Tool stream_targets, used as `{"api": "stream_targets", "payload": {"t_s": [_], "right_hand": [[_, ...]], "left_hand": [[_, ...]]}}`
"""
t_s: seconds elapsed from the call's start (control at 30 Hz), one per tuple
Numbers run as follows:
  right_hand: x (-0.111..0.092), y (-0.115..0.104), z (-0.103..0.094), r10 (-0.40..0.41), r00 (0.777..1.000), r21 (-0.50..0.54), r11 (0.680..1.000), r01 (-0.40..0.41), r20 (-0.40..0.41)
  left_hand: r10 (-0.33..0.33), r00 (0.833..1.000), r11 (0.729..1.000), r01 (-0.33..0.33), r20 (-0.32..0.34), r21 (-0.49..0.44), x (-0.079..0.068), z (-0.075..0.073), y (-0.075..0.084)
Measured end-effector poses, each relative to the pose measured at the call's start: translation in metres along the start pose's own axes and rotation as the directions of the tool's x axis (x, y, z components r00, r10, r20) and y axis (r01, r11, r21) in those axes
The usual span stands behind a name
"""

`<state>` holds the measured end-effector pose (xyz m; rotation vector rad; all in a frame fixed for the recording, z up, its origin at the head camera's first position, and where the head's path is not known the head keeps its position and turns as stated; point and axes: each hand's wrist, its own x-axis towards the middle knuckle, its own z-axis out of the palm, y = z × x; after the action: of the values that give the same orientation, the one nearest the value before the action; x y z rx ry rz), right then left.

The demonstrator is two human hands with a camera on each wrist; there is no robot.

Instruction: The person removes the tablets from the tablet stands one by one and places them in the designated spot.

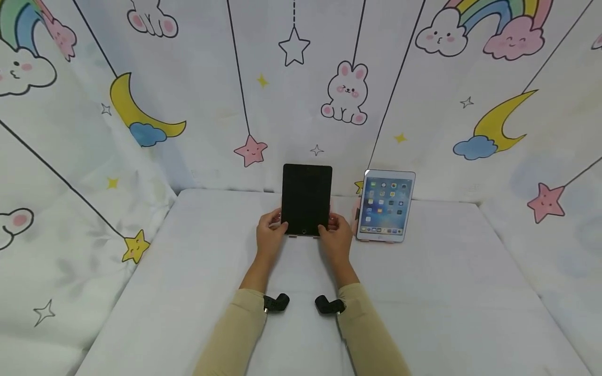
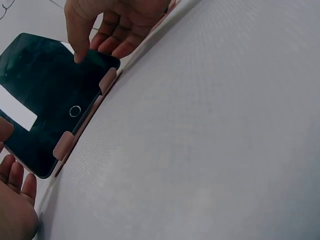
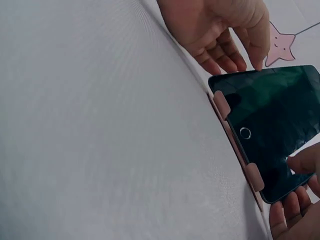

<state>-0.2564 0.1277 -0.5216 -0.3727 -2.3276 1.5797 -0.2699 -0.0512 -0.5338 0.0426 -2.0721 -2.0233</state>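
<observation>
A dark-screened tablet (image 1: pixel 307 198) leans upright on a pink stand (image 3: pixel 240 150), whose two front lips (image 2: pixel 63 146) catch its bottom edge. My left hand (image 1: pixel 270 236) grips the tablet's lower left side, thumb near the front edge and fingers at the side. At the lower right corner, my right hand (image 1: pixel 336 239) pinches it with the thumb over the screen and the fingers behind. The round home button (image 3: pixel 245 133) shows between the two lips. The stand's back part is hidden behind the tablet.
Close to the right of my right hand, a white tablet (image 1: pixel 385 206) with a lit screen of app icons leans on another pink stand (image 1: pixel 356 214). Both stand near the back edge of the white table (image 1: pixel 423 303). A cartoon-printed cloth (image 1: pixel 202 104) rises behind and at the sides.
</observation>
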Motion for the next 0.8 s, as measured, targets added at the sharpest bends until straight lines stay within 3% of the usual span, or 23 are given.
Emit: {"api": "stream_targets", "payload": {"t_s": [0.27,0.5,0.8], "right_hand": [[-0.002,0.000,0.005,-0.008,1.000,0.008,1.000,0.008,-0.013],[0.003,0.001,0.010,-0.003,0.998,0.012,1.000,0.004,-0.070],[0.005,0.008,0.016,0.014,0.997,0.066,0.998,-0.009,-0.074]], "left_hand": [[0.031,0.999,0.999,-0.031,-0.009,0.006,-0.001,-0.002,-0.003],[0.080,0.997,0.995,-0.079,-0.013,0.055,-0.001,0.002,-0.003],[0.064,0.997,0.997,-0.062,-0.040,0.048,-0.002,0.002,-0.002]]}}
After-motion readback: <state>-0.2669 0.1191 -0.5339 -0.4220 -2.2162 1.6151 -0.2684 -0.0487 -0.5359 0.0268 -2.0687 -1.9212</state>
